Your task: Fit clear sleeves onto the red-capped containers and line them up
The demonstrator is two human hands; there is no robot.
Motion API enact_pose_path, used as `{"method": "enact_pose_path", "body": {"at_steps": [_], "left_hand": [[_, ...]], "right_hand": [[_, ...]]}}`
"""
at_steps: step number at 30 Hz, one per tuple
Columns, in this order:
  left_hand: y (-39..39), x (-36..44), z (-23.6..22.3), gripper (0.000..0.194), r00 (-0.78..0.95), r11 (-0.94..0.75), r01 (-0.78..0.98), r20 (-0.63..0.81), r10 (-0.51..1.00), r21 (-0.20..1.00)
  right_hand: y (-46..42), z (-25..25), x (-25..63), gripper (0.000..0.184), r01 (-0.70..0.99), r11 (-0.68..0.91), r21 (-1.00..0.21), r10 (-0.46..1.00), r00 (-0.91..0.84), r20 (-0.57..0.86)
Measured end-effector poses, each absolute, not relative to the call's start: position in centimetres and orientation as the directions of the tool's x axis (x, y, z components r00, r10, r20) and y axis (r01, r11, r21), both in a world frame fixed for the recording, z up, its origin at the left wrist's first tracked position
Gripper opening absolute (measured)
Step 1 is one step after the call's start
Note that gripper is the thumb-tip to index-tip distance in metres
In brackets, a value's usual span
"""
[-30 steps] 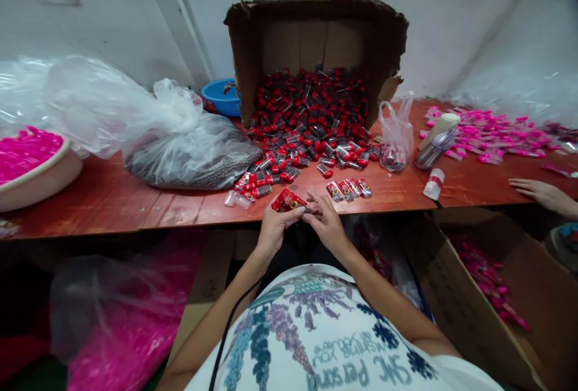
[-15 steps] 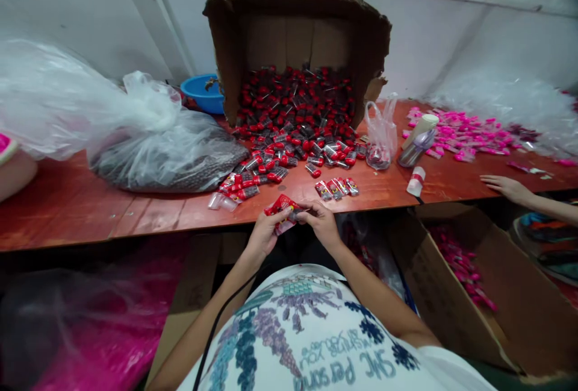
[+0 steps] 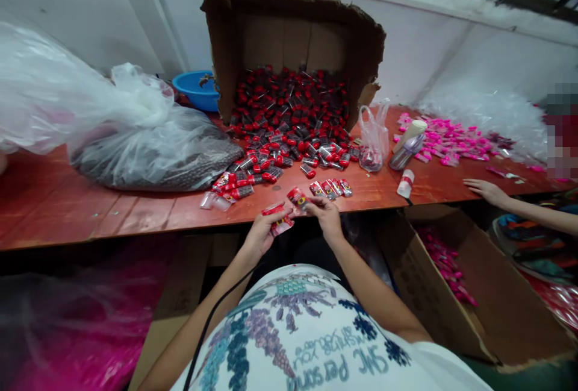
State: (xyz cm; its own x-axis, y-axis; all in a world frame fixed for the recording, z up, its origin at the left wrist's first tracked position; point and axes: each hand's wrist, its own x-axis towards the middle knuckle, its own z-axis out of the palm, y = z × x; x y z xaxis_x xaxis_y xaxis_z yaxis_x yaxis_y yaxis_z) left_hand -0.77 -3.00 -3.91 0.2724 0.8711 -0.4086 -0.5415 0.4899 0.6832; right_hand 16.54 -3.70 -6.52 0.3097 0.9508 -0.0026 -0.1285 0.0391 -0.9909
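Observation:
My left hand [image 3: 261, 233] grips a small stack of red printed packets [image 3: 277, 220] just below the table's front edge. My right hand [image 3: 326, 216] pinches one red packet [image 3: 297, 197] and holds it over the table edge, a little apart from the stack. A short row of packed red packets [image 3: 332, 188] lies on the red wooden table [image 3: 135, 210] just beyond my right hand. Further back, a torn cardboard box [image 3: 293, 29] lies on its side and spills a heap of small red-and-black items [image 3: 289, 120].
A clear plastic bag of dark pieces [image 3: 149, 150] and a blue basin [image 3: 196, 87] sit at left. A small plastic bag [image 3: 372, 138], a bottle [image 3: 409, 138], a white roll [image 3: 405, 183] and pink items [image 3: 447, 138] lie at right. Another person's hand [image 3: 485, 189] rests there. A carton of pink items [image 3: 451, 276] stands below.
My right hand has drawn one red packet off the stack and lifted it toward the table edge. The view has shifted slightly right.

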Motion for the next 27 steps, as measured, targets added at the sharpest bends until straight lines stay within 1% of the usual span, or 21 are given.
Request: {"method": "enact_pose_path", "body": {"at_steps": [2, 4, 6, 8, 10, 11, 12, 13, 15, 16, 18, 19, 22, 24, 27], "left_hand": [[-2.8, -1.3, -3.9, 0.035, 0.254, 0.509, -0.564, -0.449, 0.856, 0.651], [-2.8, -1.7, -3.8, 0.032, 0.234, 0.503, -0.584, -0.46, 0.856, 0.638], [-2.9, -1.9, -3.7, 0.026, 0.218, 0.485, -0.593, -0.452, 0.865, 0.643], [-3.0, -1.9, -3.5, 0.019, 0.202, 0.464, -0.599, -0.438, 0.876, 0.652], [-3.0, -1.8, -3.5, 0.018, 0.177, 0.44, -0.603, -0.426, 0.887, 0.666], [-2.9, -1.7, -3.6, 0.018, 0.154, 0.423, -0.606, -0.423, 0.893, 0.673], [-2.9, -1.5, -3.6, 0.019, 0.126, 0.402, -0.611, -0.417, 0.9, 0.682], [-2.8, -1.4, -3.7, 0.02, 0.098, 0.378, -0.618, -0.41, 0.907, 0.689], [-2.6, -1.1, -3.9, 0.023, 0.061, 0.333, -0.634, -0.384, 0.921, 0.698], [-2.6, -1.0, -3.9, 0.024, 0.051, 0.312, -0.639, -0.366, 0.929, 0.703], [-2.5, -1.0, -4.0, 0.027, 0.051, 0.287, -0.63, -0.33, 0.943, 0.721], [-2.5, -1.0, -4.0, 0.029, 0.059, 0.282, -0.618, -0.314, 0.948, 0.734], [-2.6, -1.2, -4.2, 0.034, 0.096, 0.299, -0.559, -0.298, 0.95, 0.773], [-2.6, -1.4, -4.4, 0.037, 0.108, 0.315, -0.526, -0.306, 0.946, 0.79], [-2.4, -1.5, -4.8, 0.035, 0.087, 0.332, -0.51, -0.337, 0.938, 0.793]], "right_hand": [[-2.5, -6.9, 18.9, 0.039, 0.009, 0.054, -0.999, 0.893, 0.448, 0.052], [-1.4, -7.3, 21.4, 0.039, 0.23, 0.017, -0.973, 0.839, 0.527, 0.139], [-0.6, -7.5, 23.1, 0.036, 0.393, -0.031, -0.919, 0.813, 0.545, 0.206], [-0.3, -7.3, 23.5, 0.036, 0.472, -0.045, -0.88, 0.791, 0.555, 0.258], [-0.7, -6.8, 22.1, 0.036, 0.536, 0.004, -0.844, 0.783, 0.523, 0.335], [-1.0, -6.5, 20.9, 0.034, 0.559, 0.05, -0.827, 0.804, 0.468, 0.365], [-1.4, -6.2, 19.4, 0.031, 0.563, 0.109, -0.819, 0.841, 0.387, 0.377], [-1.9, -6.0, 17.9, 0.029, 0.524, 0.167, -0.835, 0.897, 0.271, 0.349], [-2.7, -5.7, 14.9, 0.029, 0.393, 0.195, -0.899, 0.97, 0.058, 0.236], [-3.0, -5.6, 13.7, 0.03, 0.335, 0.191, -0.923, 0.979, 0.003, 0.203], [-3.4, -5.5, 12.3, 0.029, 0.271, 0.187, -0.944, 0.982, -0.028, 0.187], [-3.4, -5.5, 12.0, 0.028, 0.272, 0.196, -0.942, 0.98, -0.02, 0.198], [-3.4, -5.2, 12.3, 0.026, 0.351, 0.23, -0.908, 0.972, -0.033, 0.234], [-3.4, -5.1, 12.8, 0.031, 0.402, 0.232, -0.886, 0.972, -0.069, 0.223], [-3.2, -5.2, 12.9, 0.036, 0.462, 0.215, -0.861, 0.977, -0.092, 0.194]]}}
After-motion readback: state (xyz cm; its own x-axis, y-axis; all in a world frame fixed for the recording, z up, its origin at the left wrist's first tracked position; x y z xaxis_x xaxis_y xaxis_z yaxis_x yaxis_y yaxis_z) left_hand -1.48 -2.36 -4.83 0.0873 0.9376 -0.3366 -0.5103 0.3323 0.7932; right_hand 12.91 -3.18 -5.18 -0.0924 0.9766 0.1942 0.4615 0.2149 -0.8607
